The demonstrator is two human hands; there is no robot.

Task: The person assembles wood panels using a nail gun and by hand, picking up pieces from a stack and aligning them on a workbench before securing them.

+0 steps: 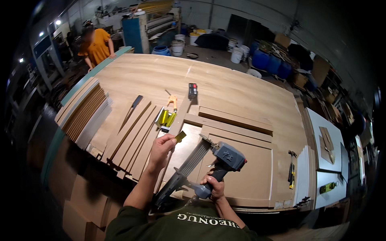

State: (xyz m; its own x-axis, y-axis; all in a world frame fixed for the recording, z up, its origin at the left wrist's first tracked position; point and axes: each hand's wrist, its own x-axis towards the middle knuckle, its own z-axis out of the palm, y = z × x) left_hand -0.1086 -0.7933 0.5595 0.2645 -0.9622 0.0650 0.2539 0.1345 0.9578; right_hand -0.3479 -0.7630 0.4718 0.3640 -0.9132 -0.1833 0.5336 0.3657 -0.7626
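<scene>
A grey pneumatic nail gun (213, 164) is gripped by its handle in the right hand (213, 188), whose fingers are wrapped shut around the grip; the gun's body is held above and slightly right of that hand, while its long slanted magazine is seen running down to the left, past the left forearm; a small yellowish strip of nails (180, 136) is pinched between thumb and fingertips of the left hand (161, 149), which is raised just left of the gun's nose; the strip is held at the upper right of that hand, near the tool's tip but apart from it; both hands are held over a large pale wooden workbench (241, 90); a framed door panel (241, 160) is laid flat beneath the gun; narrow wooden strips (132, 138) are spread to the left of the left hand; further strips of nails (167, 119) and an orange clamp (173, 100) are seen beyond it; a hammer (291, 168) is laid well to the right; a person in an orange shirt (96, 46) is seen at the far corner
</scene>
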